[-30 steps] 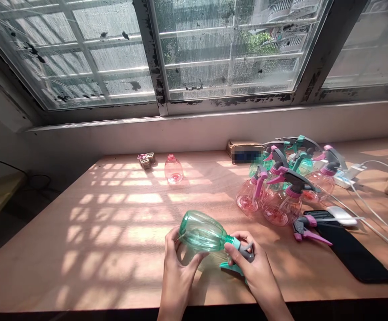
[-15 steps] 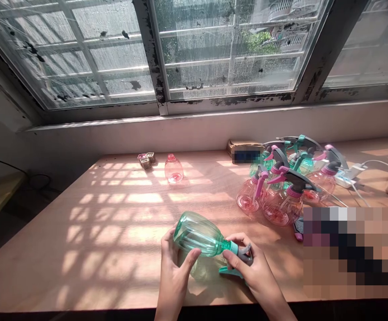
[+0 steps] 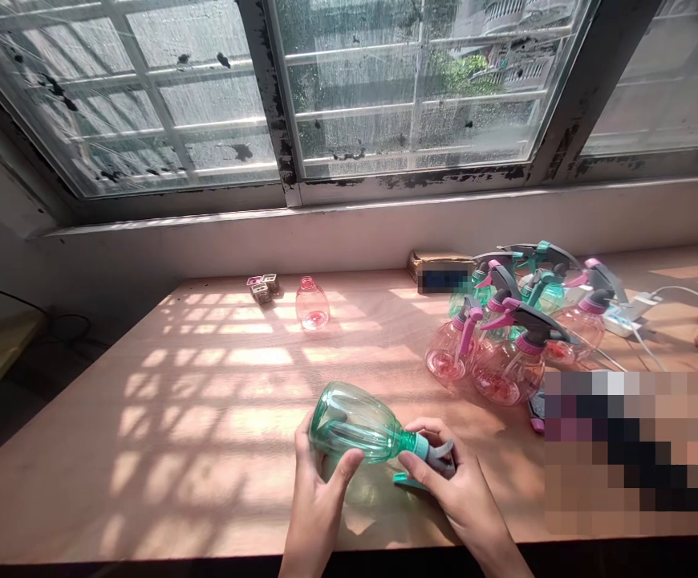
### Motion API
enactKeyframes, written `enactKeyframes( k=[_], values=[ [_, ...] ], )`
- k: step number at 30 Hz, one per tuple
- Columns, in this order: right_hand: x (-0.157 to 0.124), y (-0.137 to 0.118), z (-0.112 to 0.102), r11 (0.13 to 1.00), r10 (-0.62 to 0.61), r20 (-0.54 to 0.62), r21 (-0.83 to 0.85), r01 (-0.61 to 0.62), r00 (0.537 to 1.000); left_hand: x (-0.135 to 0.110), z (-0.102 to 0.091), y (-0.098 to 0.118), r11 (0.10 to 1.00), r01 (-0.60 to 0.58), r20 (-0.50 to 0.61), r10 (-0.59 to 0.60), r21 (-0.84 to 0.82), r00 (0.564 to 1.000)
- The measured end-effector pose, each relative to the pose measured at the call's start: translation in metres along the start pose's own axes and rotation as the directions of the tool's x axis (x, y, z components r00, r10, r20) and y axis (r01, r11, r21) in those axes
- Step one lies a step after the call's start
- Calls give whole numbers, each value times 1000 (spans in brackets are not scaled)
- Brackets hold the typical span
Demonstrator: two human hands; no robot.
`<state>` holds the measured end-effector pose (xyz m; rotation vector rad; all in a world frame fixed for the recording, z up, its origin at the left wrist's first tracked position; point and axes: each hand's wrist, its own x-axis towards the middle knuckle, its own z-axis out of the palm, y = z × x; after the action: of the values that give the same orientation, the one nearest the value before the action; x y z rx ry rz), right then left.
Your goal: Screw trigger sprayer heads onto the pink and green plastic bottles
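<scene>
A clear green spray bottle [image 3: 358, 421] lies tilted on its side between my hands, just above the table, its base to the left and its neck to the right. My left hand [image 3: 318, 478] is closed around the base end, thumb along the lower side. At the neck, my right hand [image 3: 439, 466] grips the turquoise collar and the grey-and-turquoise spray head [image 3: 440, 456]. The turquoise trigger [image 3: 409, 481] points down toward the table. Part of the spray head is hidden by my right fingers.
A pink bottle without a spray head [image 3: 313, 307] stands near the wall, beside several small blocks [image 3: 262, 286]. Pink and green spray bottles [image 3: 509, 373] cluster at the right. Behind them are a cardboard box [image 3: 442, 263] and a white power strip [image 3: 621, 323]. One right-hand area is pixelated.
The green bottle has turned slightly about its long axis, and less of its trigger shows. Both hands keep their hold in nearly the same place.
</scene>
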<state>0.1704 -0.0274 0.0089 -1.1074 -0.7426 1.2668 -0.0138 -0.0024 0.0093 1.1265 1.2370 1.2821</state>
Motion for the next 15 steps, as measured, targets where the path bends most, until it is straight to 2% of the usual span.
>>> enactKeyframes(
  k=[3, 7, 11, 15],
  values=[
    [2, 1, -3, 1000, 8, 8, -21, -8, 1000, 1, 1, 0, 999, 6, -3, -6, -44, 1000],
    [7, 4, -11, 997, -47, -2, -69, 46, 999, 4, 2, -2, 999, -17, 92, 20, -31, 996],
    [7, 4, -12, 996, -61, -13, -73, 60, 998, 5, 0, -5, 993, -54, 79, 46, 102, 996],
    [4, 1, -4, 999, -25, -16, -40, 24, 1000, 2, 0, -5, 999, -13, 73, 10, 39, 997]
  ],
)
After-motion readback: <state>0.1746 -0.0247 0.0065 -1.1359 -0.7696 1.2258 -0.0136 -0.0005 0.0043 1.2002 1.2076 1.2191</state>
